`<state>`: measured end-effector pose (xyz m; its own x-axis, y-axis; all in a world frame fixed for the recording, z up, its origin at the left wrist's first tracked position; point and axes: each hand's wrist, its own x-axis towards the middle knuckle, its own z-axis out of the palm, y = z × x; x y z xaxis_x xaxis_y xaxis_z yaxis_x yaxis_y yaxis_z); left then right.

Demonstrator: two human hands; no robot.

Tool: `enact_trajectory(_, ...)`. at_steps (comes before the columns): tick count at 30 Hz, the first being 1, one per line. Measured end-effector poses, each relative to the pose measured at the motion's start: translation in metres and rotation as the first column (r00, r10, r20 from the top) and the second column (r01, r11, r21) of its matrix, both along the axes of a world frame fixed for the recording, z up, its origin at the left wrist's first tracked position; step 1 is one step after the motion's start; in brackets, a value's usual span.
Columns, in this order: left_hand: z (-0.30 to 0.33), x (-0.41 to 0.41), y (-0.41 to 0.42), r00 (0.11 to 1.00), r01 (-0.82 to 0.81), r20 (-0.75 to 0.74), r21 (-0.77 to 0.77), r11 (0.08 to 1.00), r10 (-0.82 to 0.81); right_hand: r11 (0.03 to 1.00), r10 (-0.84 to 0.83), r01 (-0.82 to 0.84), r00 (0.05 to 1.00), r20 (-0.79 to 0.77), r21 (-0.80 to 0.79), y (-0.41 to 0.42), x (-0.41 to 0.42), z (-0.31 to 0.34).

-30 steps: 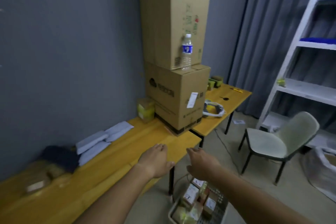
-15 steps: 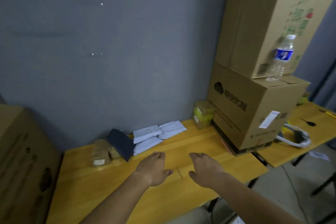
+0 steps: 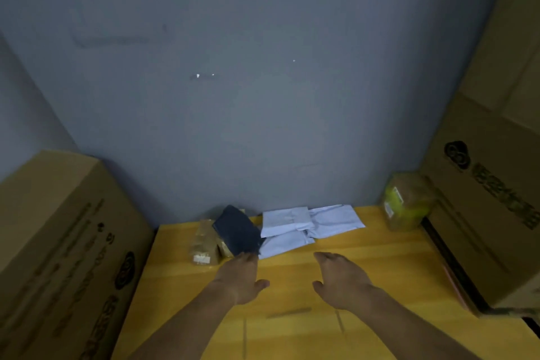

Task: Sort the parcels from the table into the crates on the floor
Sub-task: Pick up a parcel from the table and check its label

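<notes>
wall point(image 3: 233, 96): plain grey, fills everything beyond both hands, a few small white specks on it
left box point(image 3: 58, 242): big cardboard carton well off to the outer side of the left hand, dark print on its face
right boxes point(image 3: 493, 184): stacked cartons well out past the right hand, logo and print on the lower one
table point(image 3: 380, 272): yellow wood, right under both hands, runs back to the wall
white mailers point(image 3: 306, 225): a few pale flat bags overlapping, just ahead of the hands and between them, nearest corner close to the left fingertips
left hand point(image 3: 241, 279): palm down over the table, fingers straight-ish and loose, thumb sticking inward, nothing in it; fingertips are right at the edge of the navy parcel, can't tell if they actually touch
right hand point(image 3: 340, 280): same deal, flat and relaxed above the wood, holding nothing, mailers a bit ahead of it
navy parcel point(image 3: 238, 229): dark flat bag tilted up, leaning on the brown ones, right in front of the left fingers
green box point(image 3: 404, 202): small wrapped thing way ahead and outward of the right hand, tucked beside the right boxes
brown parcels point(image 3: 204, 244): small taped packets, ahead and just outward of the left hand, a white label on the near one
</notes>
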<state>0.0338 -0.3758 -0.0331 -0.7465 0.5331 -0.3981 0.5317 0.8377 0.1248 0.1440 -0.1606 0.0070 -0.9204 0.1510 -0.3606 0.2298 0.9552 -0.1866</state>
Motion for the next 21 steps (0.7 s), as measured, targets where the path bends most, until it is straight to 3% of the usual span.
enact_trajectory(5, -0.022, -0.069, -0.034, 0.99, -0.141, 0.004, -0.031, 0.99, 0.141, 0.998, 0.052, -0.052, 0.999, 0.009, -0.023, -0.015, -0.057, -0.012)
enact_trajectory(15, -0.066, -0.219, -0.061, 0.941, -0.339, 0.015, -0.011, 0.941, 0.339, 0.999, -0.016, 0.021, 0.993, 0.116, -0.045, -0.039, -0.146, -0.046)
enact_trajectory(21, -0.081, -0.249, -0.049, 0.943, -0.33, 0.066, 0.043, 0.943, 0.327, 0.996, -0.073, 0.079, 0.985, 0.156, -0.038, -0.044, -0.166, -0.056)
